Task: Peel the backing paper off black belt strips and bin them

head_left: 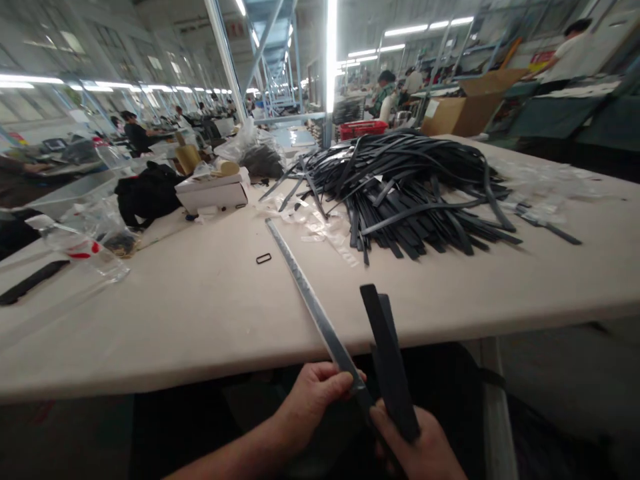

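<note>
My left hand (320,393) pinches a long dark strap (313,303) between thumb and fingers near the table's front edge. A shiny, clear plastic-like cover shows along the strap, whose far end reaches up over the tabletop. Close beside it, my right hand (420,443) is closed around a folded black strap (385,347), its ends sticking upward. The right thumb also presses the lower part of the long strap. On the table ahead lies a small black rectangular buckle (263,259). A large heap of dark straps (410,193) spreads beyond the hands.
Crumpled clear plastic (325,230) lies before the heap. At left are a plastic bottle (85,250), a black strip (33,281), a black cloth bundle (147,193) and a white box (213,193). A cardboard box (465,110) stands behind; people work at far tables.
</note>
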Available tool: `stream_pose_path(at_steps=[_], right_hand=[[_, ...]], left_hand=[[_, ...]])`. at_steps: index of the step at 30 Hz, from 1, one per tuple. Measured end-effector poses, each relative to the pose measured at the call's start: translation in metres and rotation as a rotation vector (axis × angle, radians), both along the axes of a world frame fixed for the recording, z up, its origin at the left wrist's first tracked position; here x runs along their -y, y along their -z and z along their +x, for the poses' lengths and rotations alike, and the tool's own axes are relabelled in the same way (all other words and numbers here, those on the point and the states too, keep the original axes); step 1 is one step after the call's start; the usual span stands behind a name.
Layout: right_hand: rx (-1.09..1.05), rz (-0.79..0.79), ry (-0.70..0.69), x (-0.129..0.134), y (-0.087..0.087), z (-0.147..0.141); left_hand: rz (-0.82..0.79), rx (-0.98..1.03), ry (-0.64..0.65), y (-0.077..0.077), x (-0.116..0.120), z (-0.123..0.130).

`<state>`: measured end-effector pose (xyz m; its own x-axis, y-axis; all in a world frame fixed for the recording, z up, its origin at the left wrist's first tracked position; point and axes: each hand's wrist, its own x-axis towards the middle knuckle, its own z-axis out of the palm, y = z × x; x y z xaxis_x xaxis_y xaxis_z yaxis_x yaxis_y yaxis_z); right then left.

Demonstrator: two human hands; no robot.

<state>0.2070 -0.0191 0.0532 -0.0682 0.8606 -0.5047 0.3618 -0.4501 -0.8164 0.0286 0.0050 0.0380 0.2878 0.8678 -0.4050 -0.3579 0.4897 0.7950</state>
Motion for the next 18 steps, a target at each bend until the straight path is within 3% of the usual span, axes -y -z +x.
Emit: stream_pose_path(at_steps=[4,10,12,15,18], right_hand=[[-0.114,0.097,-0.021,-0.018,-0.011,-0.015],[-0.055,0.343,0.186,-0.024,-0.012,0.006],[-0.029,0.477,0.096,-0.022,-0.012,0.007],[-0.092,0.63,-0.143,-0.02,-0.013,-0.004],[-0.161,0.698,-0.208,-0.023,-0.012,-0.013]], left_hand=[[-0.041,0.145,0.078,-0.009,0.003,0.006],[-0.119,0.165,-0.001,-0.015,-0.012,-0.014],[-0.141,0.215,0.007,-0.015,-0.015,-0.015],[-0.155,0.287,-0.001,-0.014,-0.013,-0.01],[-0.148,0.33,0.011,-0.013,-0.01,-0.002]])
